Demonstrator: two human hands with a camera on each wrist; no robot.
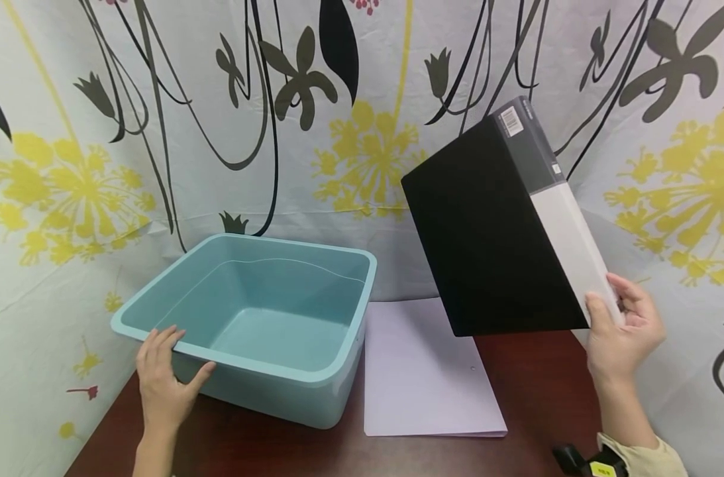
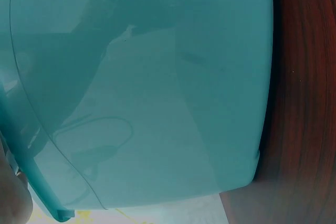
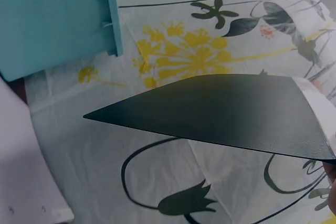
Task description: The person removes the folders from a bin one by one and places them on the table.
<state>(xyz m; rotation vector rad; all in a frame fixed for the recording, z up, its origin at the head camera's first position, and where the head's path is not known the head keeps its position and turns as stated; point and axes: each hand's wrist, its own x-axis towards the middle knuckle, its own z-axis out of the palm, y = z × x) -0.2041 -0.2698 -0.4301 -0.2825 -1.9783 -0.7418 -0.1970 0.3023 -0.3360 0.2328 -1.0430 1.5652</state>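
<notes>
A black folder (image 1: pixel 493 232) with a grey and white spine is held up, tilted, at the right of the head view. My right hand (image 1: pixel 626 331) grips the lower end of its spine, thumb on the near side and fingers behind. In the right wrist view the folder (image 3: pixel 210 114) stretches across the middle, with only a bit of the hand at the right edge. My left hand (image 1: pixel 167 377) rests on the near rim of a blue-green plastic tub (image 1: pixel 266 424), fingers over the edge and thumb spread along the outside. The tub's visible inside holds nothing.
A pale lilac folder (image 1: pixel 424 384) lies flat on the dark red-brown table (image 1: pixel 248 450), right of the tub and partly behind the black folder. A flower-patterned cloth (image 1: pixel 367 159) hangs behind and around the table. A dark wrist device (image 1: pixel 600 464) shows near the right sleeve.
</notes>
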